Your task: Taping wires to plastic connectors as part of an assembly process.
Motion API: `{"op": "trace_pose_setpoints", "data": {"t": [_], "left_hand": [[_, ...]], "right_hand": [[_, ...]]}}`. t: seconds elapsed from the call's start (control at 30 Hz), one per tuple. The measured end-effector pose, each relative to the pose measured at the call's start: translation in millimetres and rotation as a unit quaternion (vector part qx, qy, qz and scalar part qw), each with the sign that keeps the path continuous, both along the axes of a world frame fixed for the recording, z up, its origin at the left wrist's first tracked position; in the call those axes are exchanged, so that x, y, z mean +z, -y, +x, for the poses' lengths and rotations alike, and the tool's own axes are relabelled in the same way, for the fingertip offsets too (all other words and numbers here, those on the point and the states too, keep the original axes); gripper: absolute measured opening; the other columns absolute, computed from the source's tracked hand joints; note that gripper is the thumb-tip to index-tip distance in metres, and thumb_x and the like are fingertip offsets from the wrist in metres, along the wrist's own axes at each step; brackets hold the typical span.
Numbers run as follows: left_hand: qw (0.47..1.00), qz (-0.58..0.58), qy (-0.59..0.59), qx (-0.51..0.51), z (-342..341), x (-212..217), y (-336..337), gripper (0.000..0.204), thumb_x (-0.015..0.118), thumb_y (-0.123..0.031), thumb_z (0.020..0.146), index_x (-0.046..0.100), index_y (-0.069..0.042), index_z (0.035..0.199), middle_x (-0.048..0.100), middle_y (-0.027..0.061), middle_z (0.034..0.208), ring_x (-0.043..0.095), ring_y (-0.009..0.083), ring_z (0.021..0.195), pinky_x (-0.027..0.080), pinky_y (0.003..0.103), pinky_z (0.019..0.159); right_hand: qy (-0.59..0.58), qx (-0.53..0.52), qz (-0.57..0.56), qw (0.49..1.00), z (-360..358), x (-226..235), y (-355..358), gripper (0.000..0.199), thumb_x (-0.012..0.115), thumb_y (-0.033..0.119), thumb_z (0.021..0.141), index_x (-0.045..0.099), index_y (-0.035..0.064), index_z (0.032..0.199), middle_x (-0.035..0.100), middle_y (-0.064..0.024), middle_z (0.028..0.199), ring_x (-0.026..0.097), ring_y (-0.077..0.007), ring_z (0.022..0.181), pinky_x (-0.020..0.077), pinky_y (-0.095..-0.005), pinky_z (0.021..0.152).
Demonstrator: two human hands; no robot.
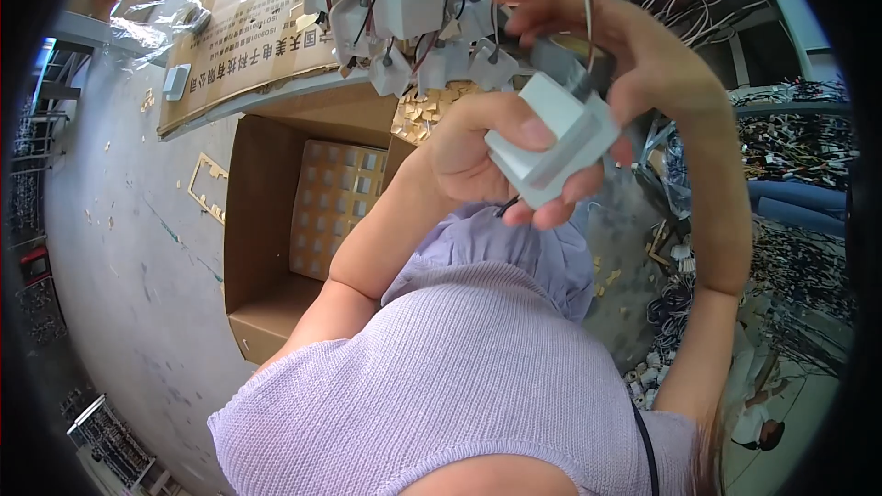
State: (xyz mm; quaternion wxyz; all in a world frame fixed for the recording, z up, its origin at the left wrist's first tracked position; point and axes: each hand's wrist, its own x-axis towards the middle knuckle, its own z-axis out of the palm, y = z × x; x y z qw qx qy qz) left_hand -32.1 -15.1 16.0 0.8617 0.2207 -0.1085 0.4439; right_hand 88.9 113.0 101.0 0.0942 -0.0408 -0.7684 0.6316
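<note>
White block (551, 142) held up at chest height, clamped in left hand (478, 152): thumb on top face, fingers (551, 213) curled beneath. Right hand (625, 55) above, fingers pinching black cable (581, 83) at block's upper corner. Open carton (294, 220) below left.

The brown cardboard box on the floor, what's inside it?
Inside the open cardboard box a tan divider grid shows pale pieces in its little cells. The left hand and forearm cover the grid's right side, and anything beneath it is hidden.
</note>
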Motion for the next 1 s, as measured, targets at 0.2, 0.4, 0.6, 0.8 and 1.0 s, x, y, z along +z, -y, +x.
{"op": "trace_pose_setpoints", "data": {"t": [0.2,0.4,0.6,0.8,1.0], "left_hand": [[0.995,-0.002,0.09,-0.032,-3.2,-2.7,1.0,0.064,0.054,-0.025,0.081,0.039,0.014,0.128,0.054,0.0162,0.085,0.06,0.0244,0.062,0.044,0.023,0.038],[0.753,-0.04,-0.484,0.443,-8.1,0.5,1.6,0.039,0.063,-0.018,0.075,0.059,0.004,0.108,0.063,0.0078,0.075,0.062,0.0152,0.061,0.046,0.024,0.044],[0.816,-0.067,-0.44,0.369,-7.4,5.1,2.5,0.035,0.065,-0.023,0.079,0.061,0.003,0.101,0.064,0.0092,0.079,0.063,0.0168,0.061,0.045,0.026,0.044],[0.96,0.009,-0.238,0.147,-9.1,5.6,-0.4,0.06,0.048,-0.047,0.089,0.058,0.008,0.111,0.062,0.0088,0.074,0.063,0.0193,0.057,0.041,0.024,0.038],[0.867,-0.073,-0.38,0.314,-10.2,2.9,5.5,0.051,0.056,-0.037,0.088,0.055,0.005,0.115,0.062,0.0112,0.076,0.062,0.0168,0.055,0.039,0.023,0.037]], "right_hand": [[0.078,0.14,0.127,0.979,-11.9,17.0,-28.4,0.046,0.079,0.035,0.066,0.06,0.0008,0.09,0.054,-0.0054,0.098,0.051,-0.013,0.09,0.0398,-0.0258,0.082],[0.108,-0.107,-0.056,0.987,21.1,3.3,-3.2,0.042,0.061,0.039,0.091,0.064,0.0008,0.109,0.064,-0.0052,0.096,0.06,-0.0086,0.084,0.0457,-0.0213,0.072],[0.092,-0.212,0.114,0.966,23.1,-5.0,2.9,0.063,0.065,0.031,0.086,0.045,0.0004,0.136,0.056,-0.011,0.122,0.055,-0.0181,0.111,0.0407,-0.0276,0.1],[0.045,0.055,0.048,0.996,3.2,-1.7,-21.1,0.059,0.076,0.023,0.072,0.054,0.0004,0.122,0.056,-0.0048,0.109,0.054,-0.0149,0.105,0.0389,-0.0299,0.098],[0.159,0.001,0.242,0.957,19.7,10.6,-26.6,0.034,0.07,0.019,0.08,0.058,0.0,0.104,0.055,-0.0022,0.098,0.053,-0.0103,0.092,0.0447,-0.0222,0.077]]}}
